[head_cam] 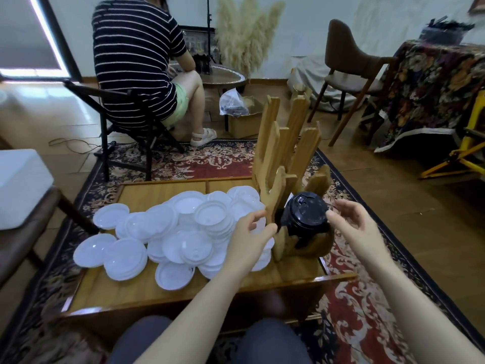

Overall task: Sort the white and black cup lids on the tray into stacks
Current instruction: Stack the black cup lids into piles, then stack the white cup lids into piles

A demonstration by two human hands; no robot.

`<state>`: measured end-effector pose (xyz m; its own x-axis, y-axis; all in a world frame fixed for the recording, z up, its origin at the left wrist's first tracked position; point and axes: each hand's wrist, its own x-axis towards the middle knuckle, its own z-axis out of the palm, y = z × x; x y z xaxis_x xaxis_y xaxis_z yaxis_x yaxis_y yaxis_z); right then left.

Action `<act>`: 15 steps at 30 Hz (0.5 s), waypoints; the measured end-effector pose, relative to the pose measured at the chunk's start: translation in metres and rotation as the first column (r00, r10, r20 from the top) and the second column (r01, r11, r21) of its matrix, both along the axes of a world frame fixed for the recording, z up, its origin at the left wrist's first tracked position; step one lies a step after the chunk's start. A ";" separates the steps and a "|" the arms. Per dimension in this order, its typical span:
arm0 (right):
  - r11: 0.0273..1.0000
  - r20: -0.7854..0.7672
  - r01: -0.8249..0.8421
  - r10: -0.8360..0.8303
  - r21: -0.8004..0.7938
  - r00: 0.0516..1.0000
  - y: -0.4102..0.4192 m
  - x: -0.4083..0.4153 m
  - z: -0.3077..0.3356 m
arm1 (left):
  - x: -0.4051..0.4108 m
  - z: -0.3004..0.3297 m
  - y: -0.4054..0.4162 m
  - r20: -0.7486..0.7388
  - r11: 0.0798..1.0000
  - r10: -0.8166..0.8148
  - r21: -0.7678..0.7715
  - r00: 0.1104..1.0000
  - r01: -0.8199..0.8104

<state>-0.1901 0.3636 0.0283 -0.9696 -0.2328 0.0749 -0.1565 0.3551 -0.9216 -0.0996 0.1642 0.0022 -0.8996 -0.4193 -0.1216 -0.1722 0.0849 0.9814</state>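
Observation:
A loose pile of white cup lids covers the left and middle of the wooden tray. A stack of black lids leans tilted inside a wooden pronged rack on the tray's right side. My left hand pinches the rack's near prong between thumb and forefinger, just left of the black stack. My right hand hovers at the right of the black stack with its fingers loosely spread; its thumb tip is at the top lid's rim and it holds nothing.
A person in a striped top sits on a folding chair beyond the tray, back turned. A white box rests on a seat at left. A brown chair and a floral-draped table stand at the right. A patterned rug lies underneath.

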 end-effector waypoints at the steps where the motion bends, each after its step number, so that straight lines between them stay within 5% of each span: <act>1: 0.999 -0.039 -0.002 0.004 0.037 0.999 -0.001 0.007 0.005 | 0.008 -0.001 -0.005 0.003 1.000 -0.003 -0.031 1.000 0.003; 10: 0.961 -0.373 -0.193 0.256 0.197 0.892 -0.067 0.065 0.019 | 0.083 -0.006 -0.089 0.057 0.921 0.025 -0.390 0.998 -0.001; 15: 0.898 -0.320 -0.345 0.423 0.274 0.848 -0.129 0.063 -0.009 | 0.103 -0.007 -0.142 0.083 0.826 0.097 -0.562 0.992 -0.034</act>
